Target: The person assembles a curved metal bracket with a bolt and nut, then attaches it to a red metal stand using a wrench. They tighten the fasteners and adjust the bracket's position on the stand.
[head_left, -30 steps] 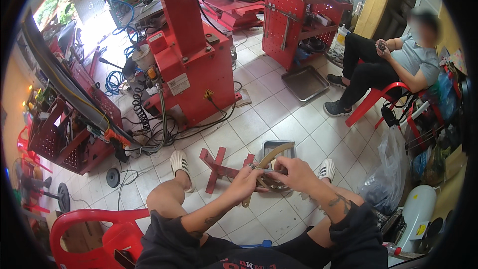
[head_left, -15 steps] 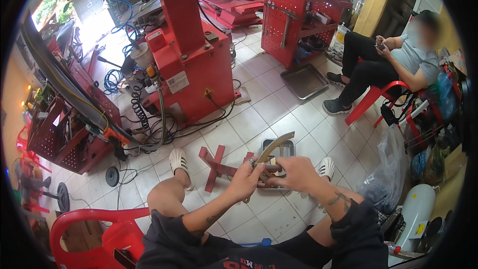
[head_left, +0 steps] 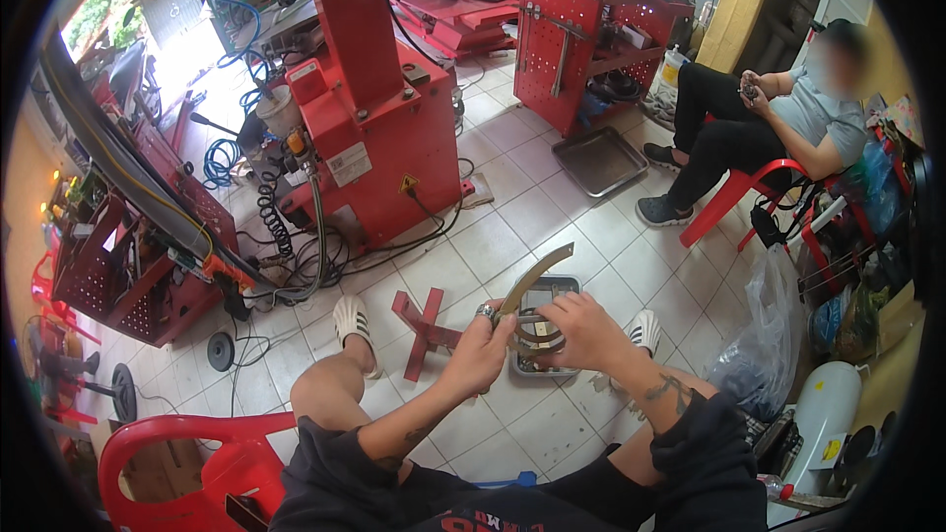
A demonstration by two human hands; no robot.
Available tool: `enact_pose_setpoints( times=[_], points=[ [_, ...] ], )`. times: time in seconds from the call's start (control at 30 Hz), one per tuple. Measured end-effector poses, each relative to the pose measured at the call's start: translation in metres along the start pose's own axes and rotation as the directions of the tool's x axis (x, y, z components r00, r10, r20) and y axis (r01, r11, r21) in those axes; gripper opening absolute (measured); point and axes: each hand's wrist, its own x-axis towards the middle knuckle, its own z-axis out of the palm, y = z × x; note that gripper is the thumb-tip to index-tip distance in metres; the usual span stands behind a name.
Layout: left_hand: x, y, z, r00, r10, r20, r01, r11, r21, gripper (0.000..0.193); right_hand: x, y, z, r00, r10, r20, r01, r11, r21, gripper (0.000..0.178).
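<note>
Compared with half a second ago, the curved strip [head_left: 533,273] reaches farther ahead of the hands, and the right hand [head_left: 583,330] has shifted slightly forward. The left hand [head_left: 480,353] grips this one strip; the right hand's fingers pinch one short grey piece [head_left: 533,318] beside it. One small tray [head_left: 564,283] sits below the hands, one red stand [head_left: 424,333] to their left, one larger tray [head_left: 599,163] well ahead.
</note>
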Motion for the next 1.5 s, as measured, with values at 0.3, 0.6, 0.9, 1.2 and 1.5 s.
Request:
enact_pose_setpoints(
  times=[0.3,0.6,0.9,1.2,1.5],
  points=[
    [-0.006,0.007,-0.002,1.0,-0.004,0.004,0.004,1.0,-0.012,0.032,0.0,-0.002,-0.009,1.0,0.0,0.011,-0.001,0.997,0.079,0.06],
    [-0.005,0.004,-0.007,0.993,-0.12,0.003,0.119,0.978,-0.17,0.032,-0.004,0.002,0.0,0.999,0.001,-0.037,0.002,0.995,0.096,0.061],
    [0.0,0.017,0.001,0.983,-0.172,0.064,0.183,0.924,-0.335,0.041,-0.006,-0.001,-0.008,0.988,0.154,-0.028,-0.152,0.986,0.064,0.04],
    [0.005,0.011,0.008,0.977,-0.211,0.022,0.207,0.926,-0.317,0.038,-0.006,-0.001,-0.011,0.985,0.167,0.05,-0.17,0.983,0.067,0.05],
    [0.004,0.012,0.002,0.991,-0.131,-0.001,0.121,0.919,-0.376,0.037,-0.005,-0.011,0.0,0.969,0.059,-0.24,-0.071,0.996,-0.044,0.051]
  ],
)
